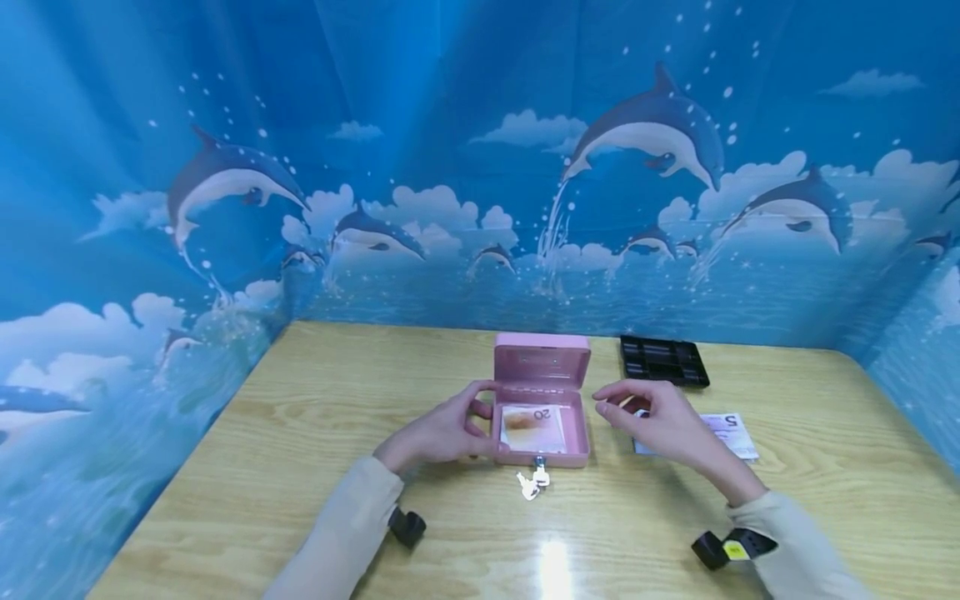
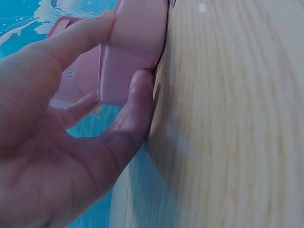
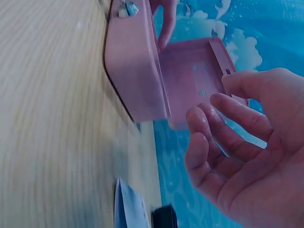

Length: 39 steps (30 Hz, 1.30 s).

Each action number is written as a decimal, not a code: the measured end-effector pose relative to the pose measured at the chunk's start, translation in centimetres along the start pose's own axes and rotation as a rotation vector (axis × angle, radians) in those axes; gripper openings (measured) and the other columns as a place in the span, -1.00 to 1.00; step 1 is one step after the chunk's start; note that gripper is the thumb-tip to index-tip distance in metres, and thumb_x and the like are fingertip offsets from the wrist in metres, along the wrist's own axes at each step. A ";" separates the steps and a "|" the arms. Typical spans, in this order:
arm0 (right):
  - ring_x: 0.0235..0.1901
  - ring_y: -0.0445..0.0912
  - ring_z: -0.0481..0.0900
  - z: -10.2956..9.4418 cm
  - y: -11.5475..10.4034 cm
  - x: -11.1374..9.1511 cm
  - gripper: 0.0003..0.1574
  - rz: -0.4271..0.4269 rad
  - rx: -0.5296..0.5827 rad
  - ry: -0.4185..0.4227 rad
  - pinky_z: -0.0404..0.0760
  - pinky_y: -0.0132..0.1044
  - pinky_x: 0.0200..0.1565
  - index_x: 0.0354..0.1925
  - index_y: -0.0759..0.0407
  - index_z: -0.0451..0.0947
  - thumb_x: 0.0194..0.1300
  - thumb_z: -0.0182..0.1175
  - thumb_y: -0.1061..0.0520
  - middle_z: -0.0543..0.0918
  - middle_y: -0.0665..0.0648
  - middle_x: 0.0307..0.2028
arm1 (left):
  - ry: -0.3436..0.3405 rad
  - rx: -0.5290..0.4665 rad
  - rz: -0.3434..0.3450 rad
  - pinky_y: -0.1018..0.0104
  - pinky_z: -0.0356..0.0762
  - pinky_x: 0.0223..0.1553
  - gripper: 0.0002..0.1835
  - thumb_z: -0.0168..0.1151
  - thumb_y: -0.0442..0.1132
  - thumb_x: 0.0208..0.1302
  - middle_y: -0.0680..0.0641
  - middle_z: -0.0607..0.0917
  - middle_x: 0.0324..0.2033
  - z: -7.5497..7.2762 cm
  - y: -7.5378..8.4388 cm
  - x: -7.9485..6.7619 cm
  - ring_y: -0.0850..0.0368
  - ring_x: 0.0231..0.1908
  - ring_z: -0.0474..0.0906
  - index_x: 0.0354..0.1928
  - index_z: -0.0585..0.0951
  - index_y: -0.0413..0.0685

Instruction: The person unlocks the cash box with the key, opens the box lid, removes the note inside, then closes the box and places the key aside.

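A pink cash box [image 1: 558, 460] stands on the table with its lid [image 1: 542, 367] raised. Inside lies a banknote [image 1: 534, 429] marked 20. Two keys [image 1: 529, 486] hang at the lock on its front. My left hand [image 1: 446, 427] grips the box's left side, thumb by the front corner and fingers farther back; the left wrist view shows fingertips on the pink wall [image 2: 133, 61]. To the right of the box, my right hand [image 1: 663, 421] hovers with loosely bent fingers [image 3: 237, 118] and holds nothing. Below it lie banknotes [image 1: 731, 433], one marked 5, partly hidden by this hand.
A black compartment tray [image 1: 663, 362] lies at the back right of the wooden table [image 1: 345, 375]. A blue curtain [image 1: 450, 167] printed with dolphins hangs behind the table and along its sides.
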State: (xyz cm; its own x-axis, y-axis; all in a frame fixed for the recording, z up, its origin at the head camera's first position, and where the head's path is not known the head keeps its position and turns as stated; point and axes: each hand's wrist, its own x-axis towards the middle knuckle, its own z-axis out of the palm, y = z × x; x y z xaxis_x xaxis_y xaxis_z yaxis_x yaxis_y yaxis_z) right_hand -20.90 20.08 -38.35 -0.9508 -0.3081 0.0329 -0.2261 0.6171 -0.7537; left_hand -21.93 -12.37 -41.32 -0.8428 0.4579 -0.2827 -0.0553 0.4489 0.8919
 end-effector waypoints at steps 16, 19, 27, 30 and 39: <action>-0.32 -0.14 0.65 2.6 -0.8 1.5 -0.72 -0.064 -0.003 -0.038 0.64 -0.37 -0.38 -0.03 0.15 0.73 0.37 0.32 0.06 0.76 0.07 -0.23 | 0.006 -0.017 -0.003 0.21 0.72 -0.11 -0.01 0.58 -0.11 0.11 -0.13 0.55 0.19 0.0 -0.1 0.1 0.08 -0.12 0.67 0.52 0.21 0.34; -0.32 -0.14 0.64 2.8 -0.9 1.7 -0.74 -0.068 -0.004 -0.044 0.64 -0.38 -0.36 -0.03 0.13 0.74 0.37 0.32 0.07 0.76 0.07 -0.23 | 0.003 -0.006 0.000 0.21 0.72 -0.11 0.00 0.58 -0.11 0.11 -0.13 0.55 0.19 0.0 -0.1 0.0 0.08 -0.11 0.66 0.53 0.20 0.31; -0.43 -0.18 0.58 3.4 -0.7 2.2 -0.74 -0.079 -0.024 -0.070 0.59 -0.38 -0.42 -0.02 0.13 0.74 0.37 0.32 0.07 0.75 0.05 -0.26 | 0.000 -0.003 0.002 0.21 0.72 -0.12 0.00 0.58 -0.11 0.12 -0.12 0.54 0.18 0.0 -0.1 0.0 0.08 -0.12 0.66 0.53 0.20 0.29; -0.51 -0.20 0.54 3.8 -0.4 2.5 -0.74 -0.066 -0.037 -0.085 0.54 -0.37 -0.50 -0.02 0.09 0.74 0.37 0.31 0.05 0.75 0.05 -0.26 | 0.002 -0.011 -0.007 0.21 0.72 -0.12 -0.01 0.58 -0.09 0.11 -0.12 0.54 0.18 0.1 -0.1 0.1 0.08 -0.12 0.66 0.52 0.21 0.32; -0.51 -0.20 0.52 4.8 -0.8 3.4 -0.73 -0.098 -0.148 -0.079 0.52 -0.38 -0.50 -0.04 0.15 0.73 0.31 0.34 0.10 0.72 -0.01 -0.37 | 0.002 0.004 -0.006 0.21 0.71 -0.10 0.03 0.59 -0.09 0.09 -0.12 0.54 0.18 0.1 0.0 0.0 0.08 -0.11 0.65 0.54 0.18 0.30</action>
State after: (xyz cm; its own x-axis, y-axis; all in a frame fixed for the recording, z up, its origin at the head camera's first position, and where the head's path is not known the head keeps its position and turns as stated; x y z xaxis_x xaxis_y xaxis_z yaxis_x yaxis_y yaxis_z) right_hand -22.92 15.08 -40.77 -0.9045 -0.4240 0.0451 -0.3507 0.6796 -0.6444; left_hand -21.91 -12.31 -41.37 -0.8436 0.4536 -0.2875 -0.0587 0.4544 0.8889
